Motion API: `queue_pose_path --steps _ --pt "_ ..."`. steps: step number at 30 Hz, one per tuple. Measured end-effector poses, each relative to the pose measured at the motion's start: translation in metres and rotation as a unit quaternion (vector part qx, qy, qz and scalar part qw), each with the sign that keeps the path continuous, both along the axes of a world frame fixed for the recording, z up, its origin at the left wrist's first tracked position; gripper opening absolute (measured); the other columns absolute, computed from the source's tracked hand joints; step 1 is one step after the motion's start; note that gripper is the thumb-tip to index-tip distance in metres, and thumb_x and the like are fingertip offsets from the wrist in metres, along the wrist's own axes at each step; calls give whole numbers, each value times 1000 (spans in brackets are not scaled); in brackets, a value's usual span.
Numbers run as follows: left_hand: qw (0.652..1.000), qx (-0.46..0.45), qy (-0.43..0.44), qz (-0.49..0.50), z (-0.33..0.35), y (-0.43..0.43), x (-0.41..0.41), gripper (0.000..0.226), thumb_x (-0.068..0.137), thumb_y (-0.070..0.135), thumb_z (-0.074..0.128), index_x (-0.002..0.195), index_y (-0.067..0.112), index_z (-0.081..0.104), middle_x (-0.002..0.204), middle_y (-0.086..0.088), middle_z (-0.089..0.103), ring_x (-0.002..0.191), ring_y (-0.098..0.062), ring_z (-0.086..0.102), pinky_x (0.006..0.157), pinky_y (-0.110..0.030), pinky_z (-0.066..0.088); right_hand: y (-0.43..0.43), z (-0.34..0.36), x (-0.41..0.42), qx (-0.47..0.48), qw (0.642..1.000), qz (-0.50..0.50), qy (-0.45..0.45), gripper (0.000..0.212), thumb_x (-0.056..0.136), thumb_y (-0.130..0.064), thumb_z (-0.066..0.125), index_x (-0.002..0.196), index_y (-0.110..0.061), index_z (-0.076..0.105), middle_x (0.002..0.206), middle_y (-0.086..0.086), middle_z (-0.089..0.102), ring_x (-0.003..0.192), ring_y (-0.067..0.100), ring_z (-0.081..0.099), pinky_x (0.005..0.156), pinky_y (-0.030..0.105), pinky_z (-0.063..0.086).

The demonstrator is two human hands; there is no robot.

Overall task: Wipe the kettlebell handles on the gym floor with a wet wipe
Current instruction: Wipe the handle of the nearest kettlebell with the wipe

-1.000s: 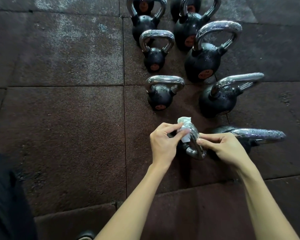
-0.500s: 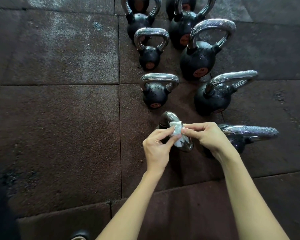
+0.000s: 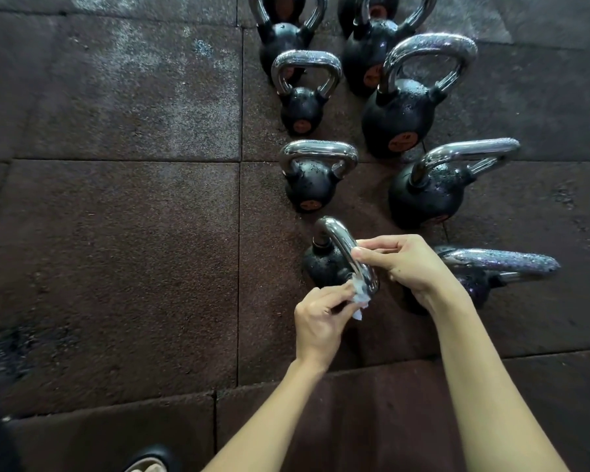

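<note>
The wet wipe (image 3: 358, 298) is bunched against the near end of the chrome handle (image 3: 346, 250) of the closest kettlebell (image 3: 324, 267), which stands on the rubber gym floor (image 3: 116, 267) at the front of two rows of kettlebells. The left hand (image 3: 321, 321) has its fingers closed on the wipe, pinching it to the lower curve of the handle. The right hand (image 3: 409, 264) grips the same handle from the other side, thumb and fingers clamped on the bar just above the wipe, apparently steadying it. The handle's long axis runs from upper left, near the bell's body, down and right toward the person, so the unwiped stretch lies up and away from the left hand, which is the nearer one to it. The next wipe would likely travel along that axis. The neighbouring kettlebell (image 3: 484, 270) to the right and those beyond carry water droplets. No containers are visible.
</note>
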State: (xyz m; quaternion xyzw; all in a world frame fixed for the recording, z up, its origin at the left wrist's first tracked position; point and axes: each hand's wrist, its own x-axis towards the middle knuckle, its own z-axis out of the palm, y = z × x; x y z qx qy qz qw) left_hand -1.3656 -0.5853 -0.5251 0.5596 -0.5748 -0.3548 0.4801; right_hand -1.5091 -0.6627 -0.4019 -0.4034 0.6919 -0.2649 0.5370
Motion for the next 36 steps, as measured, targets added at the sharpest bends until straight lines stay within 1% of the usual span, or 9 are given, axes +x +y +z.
queue_pose_path --steps 4,8,14,17,20,23,27,34,36 --pt "999 -22 -29 -10 -8 -2 4 18 82 23 85 99 17 84 111 10 79 100 -1 72 86 -24 54 3 0 2 2 1000 12 -2 20 82 -15 85 101 -10 81 78 6 78 56 -2 65 50 7 42" --pt "999 -24 -42 12 -11 -3 3 19 80 20 88 98 18 84 109 11 79 94 -5 72 86 -18 52 -1 -6 5 -8 1000 13 -10 21 79 -20 88 98 -15 83 87 7 80 79 11 75 75 23 56" --pt "996 -24 -81 -14 -7 -18 25 28 76 21 91 102 23 83 103 14 79 85 -3 71 77 -30 56 2 -10 7 -19 1000 13 7 18 78 -27 89 94 -23 83 81 7 79 76 13 73 84 38 58" --pt "995 60 19 76 15 -30 54 30 74 26 93 102 26 82 95 19 79 85 0 73 71 -25 57 5 -11 8 -46 996 50 61 24 78 -39 87 101 -35 81 78 -2 78 76 8 71 88 43 57" --pt "975 120 134 131 47 -57 77 25 68 26 95 85 23 77 84 10 80 80 -7 76 72 -28 59 7 -5 10 -143 979 76 121 38 78 -39 87 114 -45 76 92 -12 77 68 -2 57 75 25 47" --pt "954 187 233 40 86 -83 77 28 66 25 92 85 11 76 86 -5 81 78 -13 76 71 -22 58 6 10 19 -225 961 128 99 52 76 -35 88 122 -51 70 98 -16 72 66 6 39 67 20 38" --pt "913 265 305 -62 121 -94 66 40 66 27 86 92 -1 76 88 -15 80 74 -14 76 65 -17 56 1 17 29 -261 957 113 51 44 74 -30 90 109 -51 75 77 -12 68 60 6 37 58 22 33" --pt "910 302 258 -118 123 -97 62 31 62 31 87 83 8 82 88 -13 80 78 -12 76 70 -15 55 6 18 14 -205 972 116 9 37 74 -41 87 110 -37 80 79 -17 71 65 13 49 67 30 42" --pt "912 303 237 -145 125 -96 62 25 67 31 86 84 13 84 91 -10 81 85 -11 77 77 -15 55 6 14 9 -198 976 91 -17 37 73 -48 89 107 -36 81 90 4 79 71 24 57 72 38 47"
